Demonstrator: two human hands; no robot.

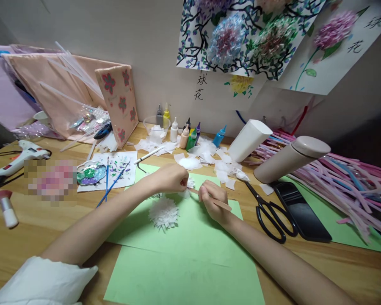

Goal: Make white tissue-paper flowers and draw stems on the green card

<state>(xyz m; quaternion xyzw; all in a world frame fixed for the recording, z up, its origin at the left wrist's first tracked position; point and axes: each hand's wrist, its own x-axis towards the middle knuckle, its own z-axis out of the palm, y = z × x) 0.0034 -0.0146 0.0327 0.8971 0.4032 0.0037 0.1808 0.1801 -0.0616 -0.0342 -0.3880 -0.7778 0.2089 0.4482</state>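
Note:
My right hand (214,197) is closed around a thin wooden craft stick (222,204). The stick's far end reaches toward my left hand (173,176), whose fingers are curled in a pinch. A small piece of white paper (186,194) shows at the left fingertips beside the stick's tip; the exact contact is partly hidden. Below my left wrist, a round ruffled flower of white paper pieces (164,213) lies on the light green paper (184,271). More white paper bits (191,183) show between the hands.
Paint bottles (193,139) and loose white paper squares (205,148) stand behind. To the right are black scissors (269,207), a phone (301,212), two cylinders and pipe cleaners (343,182). Paintbrushes (117,181), a paint palette (91,173) and a glue gun (20,157) lie left.

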